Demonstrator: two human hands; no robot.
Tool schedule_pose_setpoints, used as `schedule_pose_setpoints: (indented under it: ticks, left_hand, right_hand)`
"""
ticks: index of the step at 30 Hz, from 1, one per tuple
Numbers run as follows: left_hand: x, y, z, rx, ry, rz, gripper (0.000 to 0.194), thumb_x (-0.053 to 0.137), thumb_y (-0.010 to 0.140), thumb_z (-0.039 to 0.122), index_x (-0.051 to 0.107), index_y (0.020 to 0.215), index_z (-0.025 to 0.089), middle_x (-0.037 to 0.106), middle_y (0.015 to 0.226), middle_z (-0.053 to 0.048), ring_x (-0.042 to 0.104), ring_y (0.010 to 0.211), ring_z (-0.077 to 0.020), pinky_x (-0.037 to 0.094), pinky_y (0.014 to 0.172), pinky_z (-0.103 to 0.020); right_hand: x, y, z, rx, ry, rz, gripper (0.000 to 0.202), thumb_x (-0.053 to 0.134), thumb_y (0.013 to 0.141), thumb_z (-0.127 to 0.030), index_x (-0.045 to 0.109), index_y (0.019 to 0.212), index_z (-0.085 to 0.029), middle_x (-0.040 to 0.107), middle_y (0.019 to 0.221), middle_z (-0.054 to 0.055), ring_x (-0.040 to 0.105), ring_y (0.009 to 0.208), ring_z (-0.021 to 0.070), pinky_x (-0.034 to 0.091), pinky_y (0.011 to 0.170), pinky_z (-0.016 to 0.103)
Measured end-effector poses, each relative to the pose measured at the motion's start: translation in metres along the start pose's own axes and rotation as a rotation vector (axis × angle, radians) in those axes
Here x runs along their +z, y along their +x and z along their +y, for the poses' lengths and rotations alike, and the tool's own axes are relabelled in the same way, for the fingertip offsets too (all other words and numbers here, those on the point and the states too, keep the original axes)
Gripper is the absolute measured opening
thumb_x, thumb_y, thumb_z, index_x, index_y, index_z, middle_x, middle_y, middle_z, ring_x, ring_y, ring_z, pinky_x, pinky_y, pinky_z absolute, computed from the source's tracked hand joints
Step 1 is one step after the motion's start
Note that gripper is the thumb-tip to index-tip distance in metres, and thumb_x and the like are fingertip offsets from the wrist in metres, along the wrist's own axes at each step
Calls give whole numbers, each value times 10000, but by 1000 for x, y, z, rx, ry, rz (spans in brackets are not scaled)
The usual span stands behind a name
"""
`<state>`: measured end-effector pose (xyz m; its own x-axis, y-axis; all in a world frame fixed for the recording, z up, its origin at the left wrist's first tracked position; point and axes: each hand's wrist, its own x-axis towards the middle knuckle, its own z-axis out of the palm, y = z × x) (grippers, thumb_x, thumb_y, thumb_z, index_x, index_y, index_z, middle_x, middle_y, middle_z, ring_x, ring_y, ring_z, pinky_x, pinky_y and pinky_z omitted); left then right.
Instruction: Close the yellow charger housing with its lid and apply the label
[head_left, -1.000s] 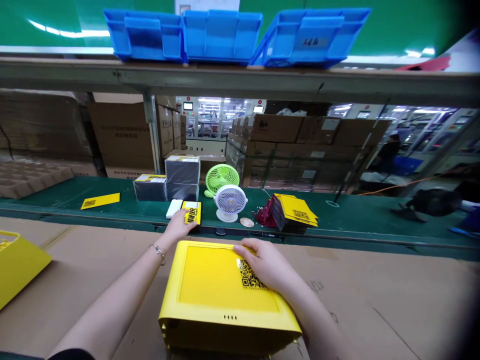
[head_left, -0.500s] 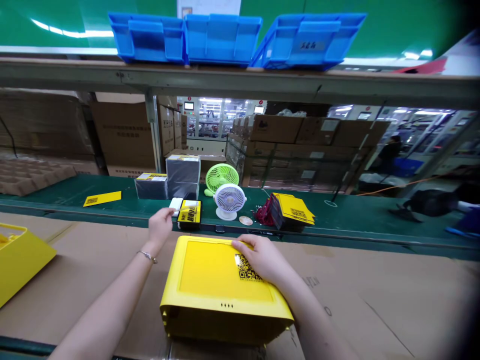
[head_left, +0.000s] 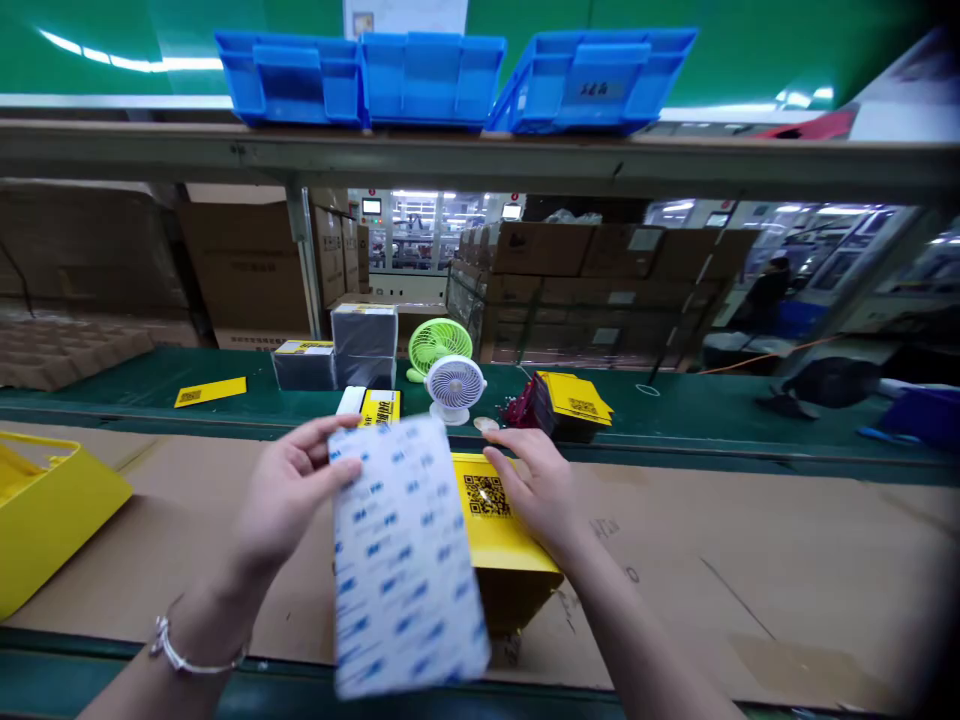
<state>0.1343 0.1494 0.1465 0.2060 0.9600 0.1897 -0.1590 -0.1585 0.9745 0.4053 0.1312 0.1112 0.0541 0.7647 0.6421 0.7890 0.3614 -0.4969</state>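
Sheet (head_left: 405,560) of white paper with small blue marks is held up in front of the yellow box (head_left: 502,530), which sits on the brown cardboard surface (head_left: 750,560). The left hand (head_left: 289,490) has its fingers closed on the sheet's top left edge. The right hand (head_left: 536,485) rests flat and open on the box top, next to a black square code (head_left: 484,495).

It looks like the sheet has been picked up and is ready to be handled over the box. The next move probably needs both hands, one to hold the sheet steady.

The blue marks are too blurry to read. A small yellow card (head_left: 379,407) behind has dark writing, also too small. A white fan (head_left: 454,388) stands near it.
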Motion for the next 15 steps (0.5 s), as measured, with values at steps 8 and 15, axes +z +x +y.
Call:
schedule_pose_setpoints:
  ticks: [8,15]
  left_hand:
    - [45,-56,-15,-36,305,-255,462,593,775,332,499,1221,251,556,662,28,486,555,-90,407,524,-212]
    - [63,-63,-22,-253,-271,-286,396,715,670,260,571,1034,207,564,681,21,518,619,-92,410,617,-215]
  right_hand:
    - [-33,-31,-89,121,342,-477,150,578,818,-310,633,944,-251,646,960,-1,584,906,156,472,824,290]
    - [-33,-41,-100,181,510,-287,58,611,793,-228,606,745,-197,629,731,-17,588,695,117,485,642,229]
